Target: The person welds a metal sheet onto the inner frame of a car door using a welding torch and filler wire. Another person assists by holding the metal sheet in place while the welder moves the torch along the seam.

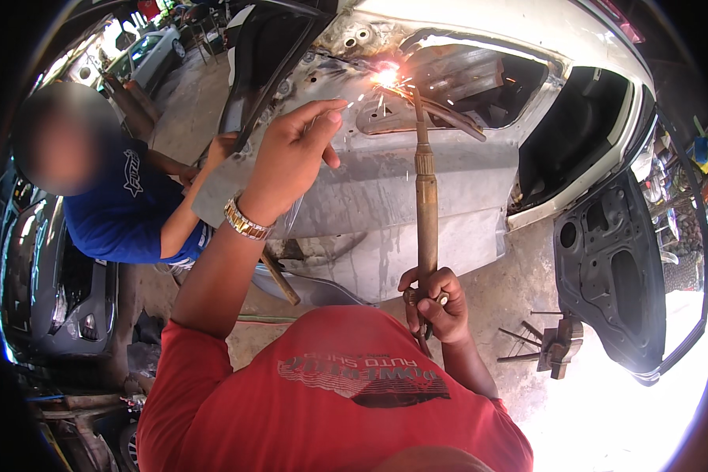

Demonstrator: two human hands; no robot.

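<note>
My right hand (436, 303) grips the base of a long brass cutting torch (426, 197) that points up. Its tip throws bright sparks (385, 76) at the upper part of a bare grey car door panel (385, 181). My left hand (291, 153), with a gold watch on the wrist, is raised in front of the panel with its fingers pinched on a thin filler rod aimed at the sparks; the rod is faint. A co-worker in a blue shirt (126, 212) holds the panel's left edge with one hand (220, 145).
A white car body (574, 47) with an open door frame stands behind the panel. A dark detached door (613, 275) leans at the right, with metal tools (558, 342) on the concrete beside it. A grey car (55, 291) sits at the left. A wooden handle (279, 279) lies under the panel.
</note>
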